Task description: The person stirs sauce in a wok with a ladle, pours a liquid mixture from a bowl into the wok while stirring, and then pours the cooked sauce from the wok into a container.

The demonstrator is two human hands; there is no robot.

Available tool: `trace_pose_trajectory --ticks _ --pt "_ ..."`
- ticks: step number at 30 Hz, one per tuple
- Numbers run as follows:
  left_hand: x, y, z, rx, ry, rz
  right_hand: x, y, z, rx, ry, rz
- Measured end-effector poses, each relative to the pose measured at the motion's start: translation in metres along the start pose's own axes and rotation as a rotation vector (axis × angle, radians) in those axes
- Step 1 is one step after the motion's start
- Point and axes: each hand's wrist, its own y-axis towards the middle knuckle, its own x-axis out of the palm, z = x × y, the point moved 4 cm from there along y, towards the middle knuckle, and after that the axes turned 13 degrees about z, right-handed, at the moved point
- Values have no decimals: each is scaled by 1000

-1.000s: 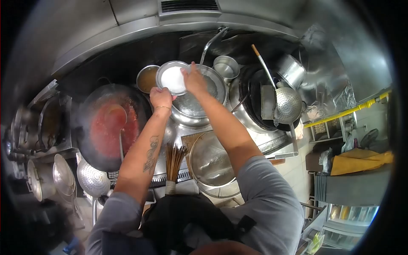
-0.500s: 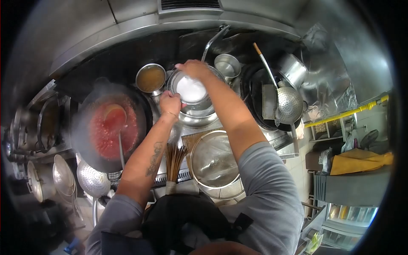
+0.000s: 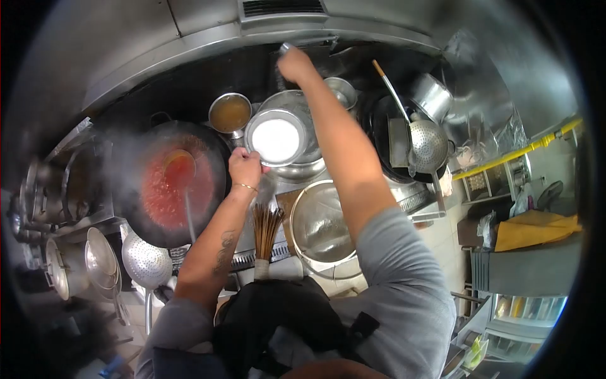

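Observation:
My left hand (image 3: 246,167) grips the near-left rim of a round metal bowl (image 3: 301,134) that holds a white substance (image 3: 276,140). The bowl is over a larger metal pot (image 3: 310,153), partly covering it. Farther back, my right hand (image 3: 294,64) is closed around the free end of a faucet spout (image 3: 315,42); motion blurs the fingers a little. To the left, a steaming wok (image 3: 214,148) contains chunky red sauce (image 3: 165,201). A ladle (image 3: 179,165) rests in it, its bowl partly filled with sauce.
A small pot of brown liquid (image 3: 230,114) stands behind my left hand. A bamboo brush (image 3: 267,227) and a round strainer (image 3: 323,227) are in front of me. At right, a perforated skimmer (image 3: 430,146) lies over another wok; another skimmer (image 3: 146,260) is at left.
My right hand has left the bowl and moved back to the faucet, whose spout has swung from pointing toward me to pointing left. My left hand still holds the bowl, now shifted slightly nearer.

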Motion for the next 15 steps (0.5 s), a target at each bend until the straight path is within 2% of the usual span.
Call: trace_pose_trajectory --ticks 1,2,4,5,7,8,9,10,11,12,13,15 --pt "-8 -7 3 -3 7 -6 13 29 -6 -61 47 71" --pt "-17 -12 11 1 -18 -14 20 55 -10 -131 -77 156" --pt "-37 -18 18 34 -37 18 -14 65 -47 -295 -347 1" --pt "-47 -20 22 28 -30 14 -31 52 -58 -334 -201 193" --pt "-70 -27 32 34 -79 -32 -62 3 -80 -284 -19 218" --pt "-81 -28 33 30 -81 -27 -46 -5 -65 -350 82 325" --pt "-94 -30 38 29 -80 -43 -27 -25 -60 -445 -93 160" --pt "-109 -35 43 23 -42 -62 26 -42 -24 -571 -387 -228" --pt "-123 -39 47 21 3 -90 -1 -114 -34 -280 -563 -343" --pt "-136 -43 48 13 -36 -100 43 -112 10 -278 -623 -347" --pt "-150 -48 49 13 -23 -140 32 -139 5 -237 -629 -332" --pt "-180 -57 50 -5 41 -195 -10 -207 -28 -30 -148 -97"
